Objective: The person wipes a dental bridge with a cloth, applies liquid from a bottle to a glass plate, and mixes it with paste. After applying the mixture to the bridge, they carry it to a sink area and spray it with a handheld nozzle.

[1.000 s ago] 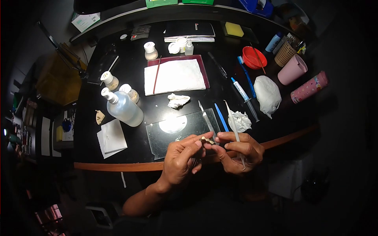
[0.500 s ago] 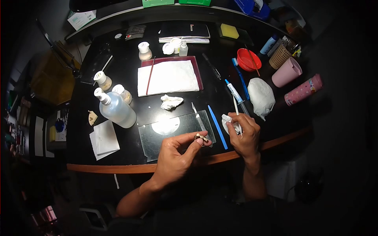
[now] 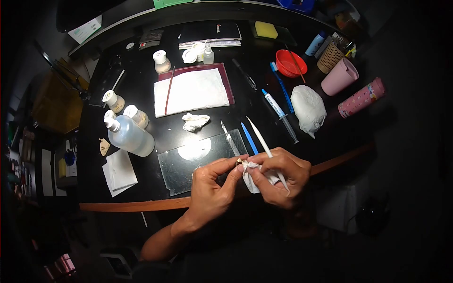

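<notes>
My left hand point(image 3: 212, 184) pinches a small cream-coloured dental piece point(image 3: 239, 162) between thumb and fingertips, and most of it is hidden. My right hand point(image 3: 285, 177) is closed on a crumpled white tissue point(image 3: 253, 184), which it presses against the piece. A slim white pointed tool point(image 3: 259, 137) is also held in that hand, slanting up and away between the fingers. Just beyond the hands lie a blue stick-like tool point(image 3: 248, 138) and a craft knife point(image 3: 230, 139), the knife resting across a glass slab point(image 3: 177, 172).
A clear pump bottle point(image 3: 134, 137) and several small jars stand at left, near folded paper point(image 3: 119, 173). Farther back are a folded white towel point(image 3: 193, 92) and a crumpled tissue point(image 3: 195, 122). At right: a syringe point(image 3: 281, 115), white bag point(image 3: 308, 111), red bowl point(image 3: 284, 70), pink tumbler point(image 3: 339, 78).
My right hand has moved left with the tissue and white tool, bringing the tissue against the piece in my left hand. The camera view has shifted slightly.
</notes>
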Demonstrator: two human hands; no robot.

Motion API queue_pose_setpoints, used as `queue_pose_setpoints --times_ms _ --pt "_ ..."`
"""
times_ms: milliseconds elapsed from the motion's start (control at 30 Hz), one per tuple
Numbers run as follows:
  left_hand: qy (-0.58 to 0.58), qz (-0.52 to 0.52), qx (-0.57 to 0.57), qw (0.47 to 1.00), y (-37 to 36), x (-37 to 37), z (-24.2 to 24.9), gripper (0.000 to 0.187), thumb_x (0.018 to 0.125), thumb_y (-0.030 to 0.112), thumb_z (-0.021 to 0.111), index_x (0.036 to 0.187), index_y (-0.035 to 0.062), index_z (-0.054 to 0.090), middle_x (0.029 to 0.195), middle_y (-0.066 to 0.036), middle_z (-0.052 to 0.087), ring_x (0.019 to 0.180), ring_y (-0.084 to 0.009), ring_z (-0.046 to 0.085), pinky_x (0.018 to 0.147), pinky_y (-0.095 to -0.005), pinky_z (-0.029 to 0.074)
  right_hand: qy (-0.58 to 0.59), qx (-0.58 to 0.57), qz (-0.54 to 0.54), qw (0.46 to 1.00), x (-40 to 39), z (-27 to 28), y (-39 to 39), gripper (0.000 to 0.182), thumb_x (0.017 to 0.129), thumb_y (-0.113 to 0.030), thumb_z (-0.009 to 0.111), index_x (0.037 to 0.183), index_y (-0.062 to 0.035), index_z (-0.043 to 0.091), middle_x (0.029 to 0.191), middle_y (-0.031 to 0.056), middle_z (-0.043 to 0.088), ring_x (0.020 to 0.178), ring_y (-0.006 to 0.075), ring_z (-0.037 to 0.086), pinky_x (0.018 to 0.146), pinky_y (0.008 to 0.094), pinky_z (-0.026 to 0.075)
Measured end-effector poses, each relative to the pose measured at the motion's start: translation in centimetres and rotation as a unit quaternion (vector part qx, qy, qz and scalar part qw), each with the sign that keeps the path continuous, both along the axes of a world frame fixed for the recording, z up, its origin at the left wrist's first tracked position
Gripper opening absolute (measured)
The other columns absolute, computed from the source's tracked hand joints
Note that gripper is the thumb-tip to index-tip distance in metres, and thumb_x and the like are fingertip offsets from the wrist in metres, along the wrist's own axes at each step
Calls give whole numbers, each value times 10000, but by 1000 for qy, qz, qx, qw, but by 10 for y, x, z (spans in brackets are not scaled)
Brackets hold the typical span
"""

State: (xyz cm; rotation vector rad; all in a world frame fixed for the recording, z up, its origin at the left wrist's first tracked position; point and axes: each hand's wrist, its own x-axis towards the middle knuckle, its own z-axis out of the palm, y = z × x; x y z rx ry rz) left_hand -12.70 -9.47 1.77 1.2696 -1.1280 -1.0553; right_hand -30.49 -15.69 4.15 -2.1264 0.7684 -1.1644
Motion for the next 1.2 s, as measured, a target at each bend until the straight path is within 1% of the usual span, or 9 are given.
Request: queue_pose_setpoints --times_ms 67,333,433,633,800,900,1033,1067,1200 --pt "-8 17 -72 997 -3 -9 -3 238 1018 63 699 1225 -23 778 813 -114 735 717 -110 658 655 -276 518 -25 48 -11 998 2 -1 4 194 831 56 815 917 -8 654 973 175 781 819 222 770 686 323 601" --pt "-28 35 -192 980 0 -29 -13 260 1001 -6 714 1255 -44 759 914 -129 764 775 -130 699 665 -254 532 -164 214 -8 963 -4 -9 10 226 879 18 817 920 -23 598 918 145 764 846 134 751 758 302 631" --pt "-30 34 -201 978 2 -32 -16 292 991 -25 720 1280 -50 744 928 -135 765 776 -137 698 670 -262 537 -178 197 -24 964 -2 -10 10 275 819 77 809 883 -54 576 871 106 719 734 81 676 647 255 585" --pt "-55 33 -244 968 1 -33 -23 360 971 -38 734 1331 -44 718 941 -148 764 788 -158 702 682 -274 545 -171 161 -54 971 0 -14 15 293 824 86 802 896 -52 554 888 113 717 723 84 678 644 250 589" --pt "-62 33 -249 966 0 -33 -25 372 966 -50 734 1337 -39 716 947 -148 769 797 -162 704 701 -279 553 -207 195 -80 955 4 -15 20 302 826 93 787 895 -62 537 911 137 717 754 100 685 661 258 592" --pt "-47 28 -218 974 3 -37 -21 339 992 -20 718 1331 -37 720 956 -142 774 812 -145 703 724 -284 561 -212 166 -106 957 0 -12 18 300 819 105 766 904 -62 532 918 146 715 758 100 668 676 264 587" --pt "76 -4 -57 996 6 -35 -13 284 1051 58 675 1316 -29 733 974 -106 775 800 -86 660 689 -241 525 -247 165 -126 947 -10 -10 12 301 806 115 744 915 -61 526 913 149 710 763 105 649 717 280 585" --pt "106 -9 -22 994 6 -33 -10 279 1063 77 666 1312 -26 736 978 -99 775 796 -73 647 685 -231 513 -236 135 -121 955 -16 -15 8 292 852 96 773 934 -48 532 932 151 727 760 105 683 681 278 604" --pt "164 -34 58 984 6 -25 -7 268 1077 106 658 1299 -12 750 984 -82 774 787 -46 614 694 -210 486 -235 130 -124 955 -19 -19 6 292 842 98 774 920 -45 533 921 155 732 740 98 677 662 272 594"
